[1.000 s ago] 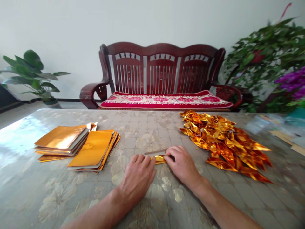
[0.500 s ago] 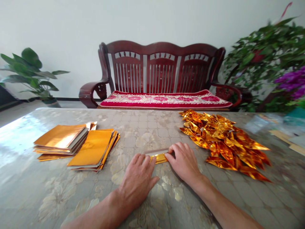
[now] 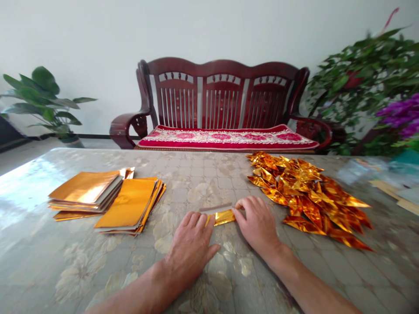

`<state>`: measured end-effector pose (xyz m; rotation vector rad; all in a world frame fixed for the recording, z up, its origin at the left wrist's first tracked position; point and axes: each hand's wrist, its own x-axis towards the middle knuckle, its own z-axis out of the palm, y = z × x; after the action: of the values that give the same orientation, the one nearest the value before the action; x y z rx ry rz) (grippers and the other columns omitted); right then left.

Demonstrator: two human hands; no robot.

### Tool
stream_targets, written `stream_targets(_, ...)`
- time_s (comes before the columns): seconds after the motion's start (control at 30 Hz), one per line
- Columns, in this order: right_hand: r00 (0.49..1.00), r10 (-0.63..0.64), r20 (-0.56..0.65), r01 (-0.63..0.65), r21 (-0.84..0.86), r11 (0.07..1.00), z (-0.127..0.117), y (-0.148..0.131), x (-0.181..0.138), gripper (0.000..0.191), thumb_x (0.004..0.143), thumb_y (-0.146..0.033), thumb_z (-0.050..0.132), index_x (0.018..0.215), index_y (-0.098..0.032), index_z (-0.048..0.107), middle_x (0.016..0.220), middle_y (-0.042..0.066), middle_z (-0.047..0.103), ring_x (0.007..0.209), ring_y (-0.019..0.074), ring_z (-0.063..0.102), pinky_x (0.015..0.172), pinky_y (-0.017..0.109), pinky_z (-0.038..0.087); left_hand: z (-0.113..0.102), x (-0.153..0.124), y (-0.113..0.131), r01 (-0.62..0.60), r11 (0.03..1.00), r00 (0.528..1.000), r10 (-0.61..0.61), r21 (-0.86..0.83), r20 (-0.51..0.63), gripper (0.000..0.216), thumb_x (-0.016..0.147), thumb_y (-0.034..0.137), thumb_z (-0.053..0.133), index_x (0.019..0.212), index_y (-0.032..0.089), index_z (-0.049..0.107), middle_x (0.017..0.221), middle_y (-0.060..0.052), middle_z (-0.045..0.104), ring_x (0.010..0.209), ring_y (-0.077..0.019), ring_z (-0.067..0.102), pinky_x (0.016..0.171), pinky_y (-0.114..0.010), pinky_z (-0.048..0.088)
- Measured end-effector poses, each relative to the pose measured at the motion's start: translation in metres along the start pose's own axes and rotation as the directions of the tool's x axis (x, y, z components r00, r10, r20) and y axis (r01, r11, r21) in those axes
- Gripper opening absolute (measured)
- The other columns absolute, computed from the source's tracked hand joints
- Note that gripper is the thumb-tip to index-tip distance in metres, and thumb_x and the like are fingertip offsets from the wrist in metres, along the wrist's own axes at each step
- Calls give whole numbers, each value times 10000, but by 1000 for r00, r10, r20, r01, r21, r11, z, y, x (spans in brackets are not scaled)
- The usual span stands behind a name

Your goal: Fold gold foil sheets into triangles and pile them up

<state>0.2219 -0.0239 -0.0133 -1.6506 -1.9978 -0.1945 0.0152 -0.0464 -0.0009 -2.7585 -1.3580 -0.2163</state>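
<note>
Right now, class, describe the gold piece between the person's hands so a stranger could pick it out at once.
On the patterned table, between the left hand and right hand, lies a narrow folded gold strip, touched by both. Unlike the flat sheet stacks to its left and the heap of folded pieces to its right, it lies alone.

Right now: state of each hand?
Left hand: open, flat, fingertips pressing the gold foil strip.
Right hand: fingers curled at strip's right end; grip cannot be told.
</note>
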Motion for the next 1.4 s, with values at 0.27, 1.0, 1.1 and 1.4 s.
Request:
stream_targets(0.27,948,-316,17,306,209,929,-3,-17,-14,183,973,-151,500,1016,-193,672,951,60,668,920,216,554,840,365,435,1,1,1,12,1000,1000,-12,-13,-13,481,854,442,694,1237,182,565,1061,-75,616,1025,-278,545,938,-443,454)
stream_targets(1.0,881,-280,381,313,-25,950,-11,-32,-32,637,888,-343,627,1423,-28,488,1499,236,441,1388,352,430,1127,491,425,6,-13,-12,-43,999,999,42,30,35,637,895,507,623,1383,112,515,1420,-161,546,1291,-336,495,1118,-486,353)
stream_targets(1.1,887,-228,402,286,-91,954,-11,-29,-30,621,887,-347,637,1403,-25,515,1486,235,458,1375,350,449,1129,485,418,0,-18,-19,-60,998,995,61,-9,74,588,926,421,606,1418,125,479,1464,-135,516,1324,-314,472,1111,-456,378)
stream_targets(1.4,961,-117,251,197,-324,925,-13,-15,-14,385,926,-258,617,1259,-67,634,1336,197,621,1237,339,557,1039,520,431,-7,-11,0,-75,994,997,77,-81,21,365,978,304,493,1314,172,546,1330,-103,565,1203,-282,497,1030,-439,456)
